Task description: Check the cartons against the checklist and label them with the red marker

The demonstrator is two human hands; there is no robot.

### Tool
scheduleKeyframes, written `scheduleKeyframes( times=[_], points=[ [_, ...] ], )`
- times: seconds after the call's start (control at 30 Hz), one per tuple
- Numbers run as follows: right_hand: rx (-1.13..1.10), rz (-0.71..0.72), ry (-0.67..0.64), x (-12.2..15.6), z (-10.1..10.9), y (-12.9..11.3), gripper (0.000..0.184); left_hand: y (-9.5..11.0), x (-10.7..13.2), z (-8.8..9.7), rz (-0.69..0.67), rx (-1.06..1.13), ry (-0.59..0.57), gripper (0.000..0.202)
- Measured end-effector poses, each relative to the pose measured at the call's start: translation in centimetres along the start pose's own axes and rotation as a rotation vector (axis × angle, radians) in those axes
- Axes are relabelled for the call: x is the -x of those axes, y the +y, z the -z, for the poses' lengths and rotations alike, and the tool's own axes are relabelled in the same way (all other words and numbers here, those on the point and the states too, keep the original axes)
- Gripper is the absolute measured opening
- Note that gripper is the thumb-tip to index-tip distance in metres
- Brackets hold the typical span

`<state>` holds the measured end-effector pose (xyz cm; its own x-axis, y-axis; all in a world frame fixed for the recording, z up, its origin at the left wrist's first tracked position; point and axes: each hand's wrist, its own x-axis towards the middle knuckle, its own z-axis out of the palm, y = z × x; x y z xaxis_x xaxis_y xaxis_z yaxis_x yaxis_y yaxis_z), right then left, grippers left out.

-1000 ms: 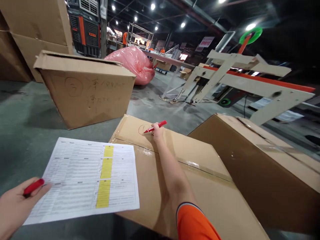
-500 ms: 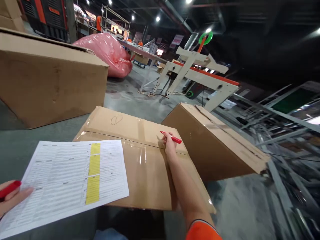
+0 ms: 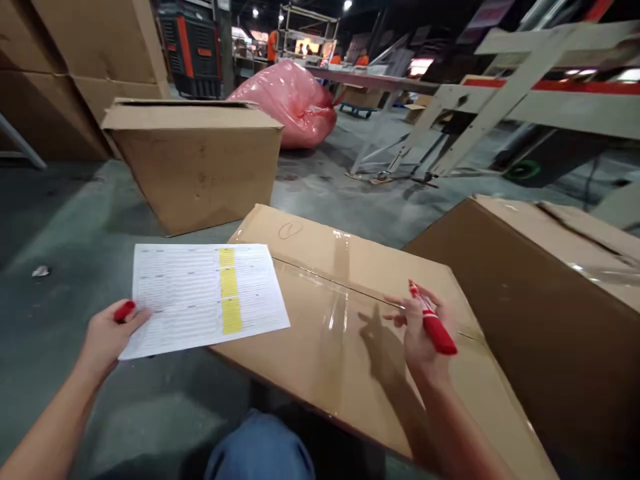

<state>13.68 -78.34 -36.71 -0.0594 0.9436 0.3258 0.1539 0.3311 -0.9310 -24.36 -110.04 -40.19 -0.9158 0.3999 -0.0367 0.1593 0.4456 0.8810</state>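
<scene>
A printed sheet of paper (image 3: 185, 293) with a yellow highlighted column is pinched at its left edge by my left hand (image 3: 107, 333). The same hand also grips a red marker cap (image 3: 125, 311). My right hand (image 3: 425, 333) holds a red marker (image 3: 433, 323), its tip pointing up and away from me, raised above a taped cardboard box (image 3: 300, 313). The hand's shadow falls on the box top. Near the far left corner of that top is a hand-drawn circled mark (image 3: 290, 231). The sheet overlaps the box's left side.
Another carton (image 3: 550, 293) stands at the right, and one (image 3: 200, 167) lies beyond to the left. Stacked cartons (image 3: 100, 80) rise at the far left. A pink plastic bag (image 3: 293, 103) and a white metal frame (image 3: 500, 113) are behind. My knee (image 3: 260, 447) is below.
My right hand has lifted off the box top with the marker and come nearer to me. My view has swung left, bringing the left hand and sheet further into sight.
</scene>
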Motion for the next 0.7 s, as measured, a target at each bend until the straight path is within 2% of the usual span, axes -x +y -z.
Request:
scheduleKeyframes(
  times=[0.13, 0.2, 0.33, 0.43, 0.53, 0.7],
  points=[
    [0.192, 0.171, -0.185, 3.3, -1.2, -0.2, 0.037, 0.8, 0.2, -1.5, 0.015, 0.120, -0.079, 0.045],
    [0.321, 0.328, -0.321, 4.8, -2.8, -0.5, 0.031, 1.0, -0.2, -2.1, -0.004, 0.144, -0.121, 0.047],
    [0.462, 0.620, -0.575, 8.0, -6.4, -1.0, 0.036, 1.2, -0.8, -2.9, -0.035, 0.132, -0.172, 0.042],
    [0.510, 0.724, -0.617, 9.8, -7.8, -0.7, 0.034, 1.4, -0.7, -2.8, -0.054, 0.101, -0.216, 0.038],
    [0.538, 0.748, -0.598, 10.7, -8.0, -0.1, 0.036, 1.6, -0.4, -2.7, -0.052, 0.096, -0.256, 0.037],
    [0.578, 0.779, -0.551, 10.8, -7.7, 0.9, 0.033, 1.4, -0.1, -2.9, -0.053, 0.101, -0.198, 0.039]
  ],
)
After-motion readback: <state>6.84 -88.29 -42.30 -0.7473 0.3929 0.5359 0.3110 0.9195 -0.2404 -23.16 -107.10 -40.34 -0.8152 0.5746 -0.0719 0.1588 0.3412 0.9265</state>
